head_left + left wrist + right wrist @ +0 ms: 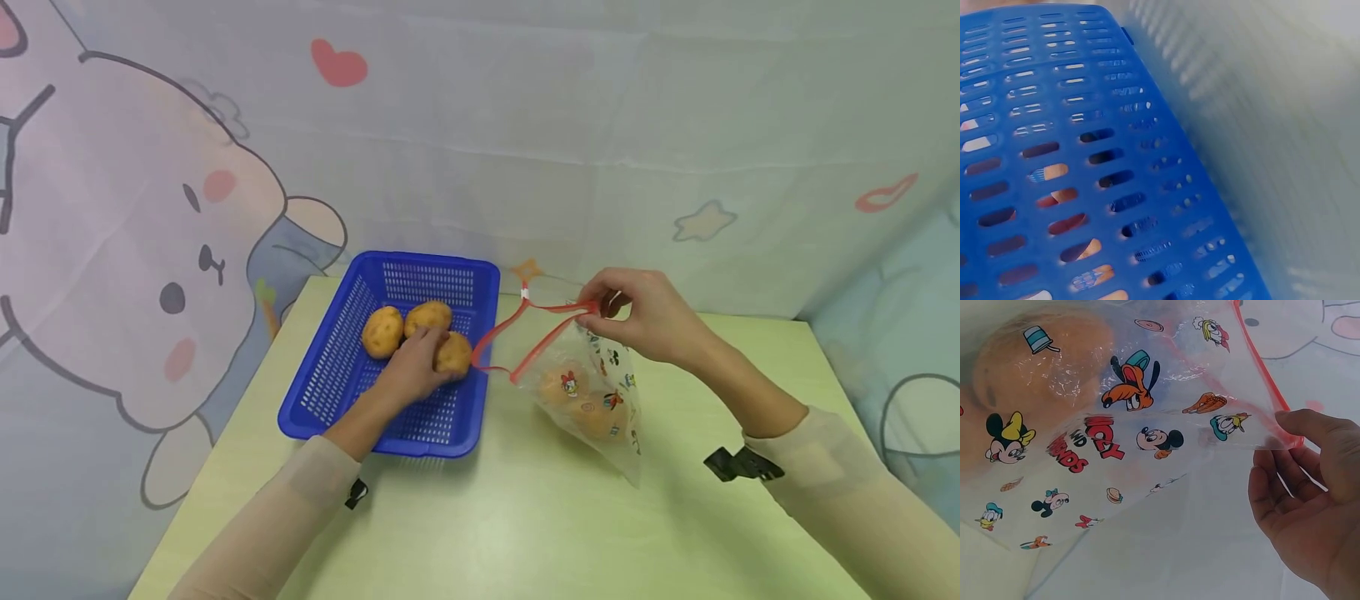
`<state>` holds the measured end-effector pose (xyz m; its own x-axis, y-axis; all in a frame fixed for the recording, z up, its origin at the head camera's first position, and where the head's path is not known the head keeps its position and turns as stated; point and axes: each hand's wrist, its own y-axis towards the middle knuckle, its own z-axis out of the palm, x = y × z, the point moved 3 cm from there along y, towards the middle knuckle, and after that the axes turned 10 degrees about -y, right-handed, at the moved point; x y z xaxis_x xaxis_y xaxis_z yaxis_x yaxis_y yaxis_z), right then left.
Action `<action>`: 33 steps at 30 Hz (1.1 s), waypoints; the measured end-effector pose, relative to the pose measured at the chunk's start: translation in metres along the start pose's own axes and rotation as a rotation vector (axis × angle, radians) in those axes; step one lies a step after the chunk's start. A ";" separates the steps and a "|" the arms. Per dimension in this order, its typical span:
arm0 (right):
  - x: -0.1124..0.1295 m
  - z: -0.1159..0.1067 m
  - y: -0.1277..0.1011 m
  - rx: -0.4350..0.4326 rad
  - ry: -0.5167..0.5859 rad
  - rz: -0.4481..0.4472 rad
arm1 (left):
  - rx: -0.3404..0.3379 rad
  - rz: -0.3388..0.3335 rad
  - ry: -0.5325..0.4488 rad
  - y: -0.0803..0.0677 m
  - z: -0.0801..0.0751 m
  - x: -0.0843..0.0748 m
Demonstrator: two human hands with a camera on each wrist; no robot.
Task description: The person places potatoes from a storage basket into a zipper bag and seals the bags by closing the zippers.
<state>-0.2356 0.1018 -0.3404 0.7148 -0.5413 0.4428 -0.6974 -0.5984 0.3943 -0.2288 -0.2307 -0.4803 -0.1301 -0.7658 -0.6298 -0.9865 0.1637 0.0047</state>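
Inside the blue basket (483,400), my left hand (415,367) grips a potato (454,357) at the right side. Another potato (383,332) and one more potato (428,316) lie just beyond that hand. My right hand (651,319) pinches the corner of a clear zip bag (592,400) by its red zip edge, between thumb and fingers. The bag's mouth gapes toward the basket, and potatoes (1041,362) show through its cartoon-printed film. In the left wrist view the basket's slotted wall (1097,156) hides the left hand.
Basket and bag share a pale green table (480,533), the bag to the right of the basket. Behind them hangs a printed cloth backdrop (525,125). The bag's red rim (498,329) comes close to the basket's right rim.
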 end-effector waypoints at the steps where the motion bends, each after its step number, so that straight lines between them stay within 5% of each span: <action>1: 0.000 0.000 0.000 -0.003 0.000 -0.001 | 0.007 -0.002 -0.004 0.001 0.000 0.000; 10: -0.005 0.000 -0.001 -0.009 -0.009 0.004 | 0.000 -0.003 -0.037 0.003 -0.006 -0.006; 17: -0.007 0.000 -0.001 -0.015 -0.024 0.006 | -0.071 0.070 -0.150 -0.002 -0.028 -0.017; 24: -0.009 -0.001 -0.001 -0.020 -0.034 0.012 | -0.177 0.222 -0.351 -0.011 -0.063 -0.057; 27: -0.009 -0.001 0.000 -0.021 -0.039 0.006 | -0.140 0.330 -0.422 -0.015 -0.068 -0.078; 33: -0.007 -0.001 0.001 -0.031 -0.025 -0.013 | 0.053 0.494 -0.480 -0.019 -0.056 -0.101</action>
<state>-0.2418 0.1056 -0.3423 0.7247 -0.5485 0.4171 -0.6889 -0.5873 0.4248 -0.2026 -0.1914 -0.3730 -0.4922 -0.2354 -0.8380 -0.8154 0.4616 0.3493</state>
